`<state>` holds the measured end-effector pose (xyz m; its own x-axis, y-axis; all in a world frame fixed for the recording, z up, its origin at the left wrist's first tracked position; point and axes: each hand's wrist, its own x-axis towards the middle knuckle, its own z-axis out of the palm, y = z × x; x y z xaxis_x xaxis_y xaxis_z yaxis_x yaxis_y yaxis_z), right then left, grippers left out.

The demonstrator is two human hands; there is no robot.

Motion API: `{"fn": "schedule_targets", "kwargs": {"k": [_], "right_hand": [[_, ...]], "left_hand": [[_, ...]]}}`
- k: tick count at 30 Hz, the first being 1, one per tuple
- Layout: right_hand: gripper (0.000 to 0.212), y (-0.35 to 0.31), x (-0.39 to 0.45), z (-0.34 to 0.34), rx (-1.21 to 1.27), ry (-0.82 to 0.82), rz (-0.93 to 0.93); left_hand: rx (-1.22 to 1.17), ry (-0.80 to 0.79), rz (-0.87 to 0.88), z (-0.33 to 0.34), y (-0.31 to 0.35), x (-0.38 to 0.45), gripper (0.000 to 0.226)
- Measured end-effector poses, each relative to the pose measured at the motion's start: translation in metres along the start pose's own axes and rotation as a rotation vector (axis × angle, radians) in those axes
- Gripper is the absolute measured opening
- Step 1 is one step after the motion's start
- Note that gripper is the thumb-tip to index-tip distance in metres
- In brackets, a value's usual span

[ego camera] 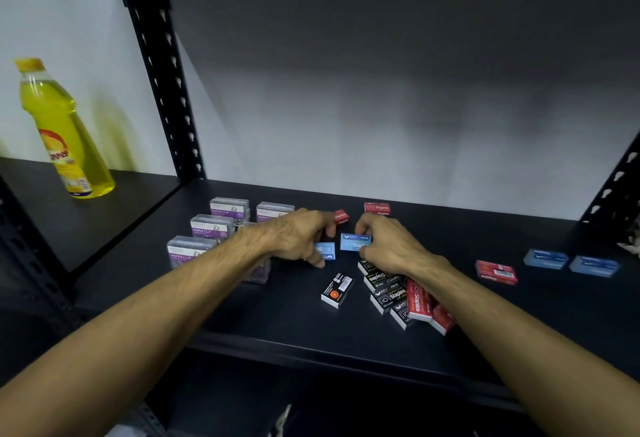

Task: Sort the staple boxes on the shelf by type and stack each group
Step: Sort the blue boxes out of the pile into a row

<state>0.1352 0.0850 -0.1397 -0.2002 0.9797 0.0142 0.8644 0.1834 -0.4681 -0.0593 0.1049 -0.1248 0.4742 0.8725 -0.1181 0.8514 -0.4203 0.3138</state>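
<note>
the left hand (pixel 298 237) gripped one blue staple box (pixel 325 251) on the shelf (pixel 277 315); the right hand (pixel 388 246) pinched another blue box (pixel 353 242) (label up).

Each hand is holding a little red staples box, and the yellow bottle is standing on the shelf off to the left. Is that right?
Not quite. The head view shows the left hand and the right hand each holding a blue staples box: the left blue box and the right blue box, not red ones. The yellow bottle does stand on the shelf to the left.
</note>
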Motion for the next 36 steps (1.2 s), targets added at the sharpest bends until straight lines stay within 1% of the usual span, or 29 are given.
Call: {"fn": "schedule_targets", "kwargs": {"k": [2, 6, 8, 13, 17, 23, 25, 29, 32, 36], "right_hand": [[0.028, 0.002, 0.001, -0.001, 0.011, -0.002, -0.007], [0.026, 0.008, 0.001, -0.003, 0.038, 0.005, -0.003], [0.025, 0.012, 0.001, -0.005, 0.041, 0.01, 0.0], [0.025, 0.016, 0.002, -0.005, 0.044, 0.017, -0.001], [0.024, 0.018, 0.003, -0.004, 0.049, 0.015, -0.009], [0.025, 0.018, 0.004, -0.003, 0.057, 0.011, -0.018], [0.026, 0.019, 0.004, -0.004, 0.058, 0.009, -0.022], [0.025, 0.02, 0.003, -0.003, 0.059, 0.007, -0.019], [0.024, 0.021, 0.004, -0.004, 0.062, -0.001, -0.014], [0.03, 0.021, 0.003, -0.005, 0.076, -0.009, -0.02]], "left_hand": [[0.004, -0.02, -0.004, 0.0, 0.001, 0.001, 0.047], [0.054, -0.04, 0.025, -0.001, 0.004, 0.002, 0.031], [0.046, -0.031, 0.03, -0.001, 0.006, 0.002, 0.027], [-0.119, 0.071, 0.023, -0.009, 0.01, 0.002, 0.025], [-0.178, 0.131, 0.02, -0.011, 0.009, 0.004, 0.03], [-0.105, 0.074, 0.035, -0.008, 0.009, 0.003, 0.044], [-0.109, 0.076, 0.027, -0.009, 0.009, 0.003, 0.038], [-0.134, 0.145, 0.007, -0.008, 0.009, 0.004, 0.023], [-0.094, 0.15, 0.004, -0.006, 0.008, 0.004, 0.02], [-0.017, 0.094, 0.012, -0.006, 0.007, 0.003, 0.025]]}}
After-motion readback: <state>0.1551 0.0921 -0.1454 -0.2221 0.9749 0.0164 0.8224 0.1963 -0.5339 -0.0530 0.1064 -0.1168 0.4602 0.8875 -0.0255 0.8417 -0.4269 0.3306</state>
